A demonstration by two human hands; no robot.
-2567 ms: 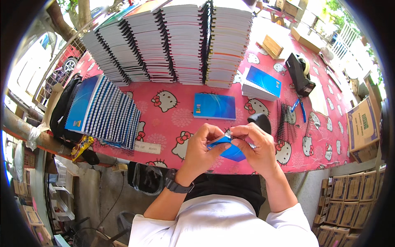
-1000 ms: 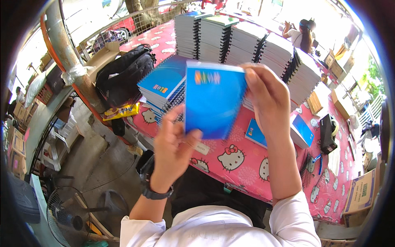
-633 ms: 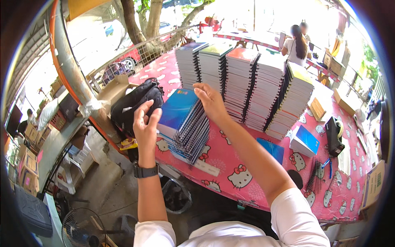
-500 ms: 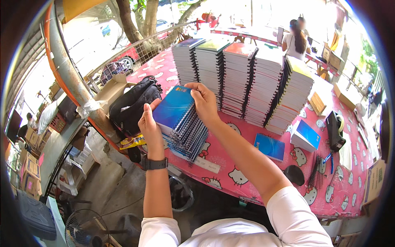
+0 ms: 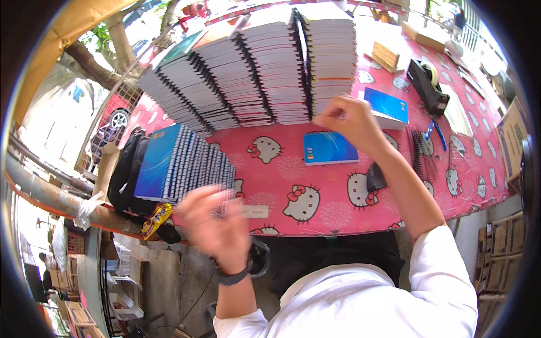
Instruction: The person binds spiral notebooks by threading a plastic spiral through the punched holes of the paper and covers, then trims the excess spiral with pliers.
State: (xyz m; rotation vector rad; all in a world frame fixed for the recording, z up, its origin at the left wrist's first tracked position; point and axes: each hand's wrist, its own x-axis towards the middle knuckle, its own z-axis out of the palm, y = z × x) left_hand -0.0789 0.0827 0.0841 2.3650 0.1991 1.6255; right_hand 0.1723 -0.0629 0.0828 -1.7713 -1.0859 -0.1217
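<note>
A tall stack of blue spiral-bound notebooks (image 5: 156,160) stands at the table's left, its coils toward me. My left hand (image 5: 217,225) is apart from its near side, smeared by motion, so its fingers cannot be read. Over the table, my right hand (image 5: 350,125) has its fingers curled toward the thumb, with nothing visible in them. Just below it lies a flat blue notebook cover (image 5: 331,149). Beside that hand, on its right, sits a thick block of white sheets with a blue cover (image 5: 386,108). Black loose coils (image 5: 420,155) and blue-handled pliers (image 5: 435,135) lie farther right.
Several tall stacks of spiral-bound books (image 5: 270,70) line the back of the pink patterned table (image 5: 276,186). A black tape dispenser (image 5: 427,90) and a wooden block (image 5: 385,55) are at the right. By the left edge are a black bag (image 5: 123,180) and a yellow packet (image 5: 158,221).
Both hands have come off the blue notebook stack, which now rests at the left. My right hand has moved right, over the flat notebook. The view has turned toward the right.
</note>
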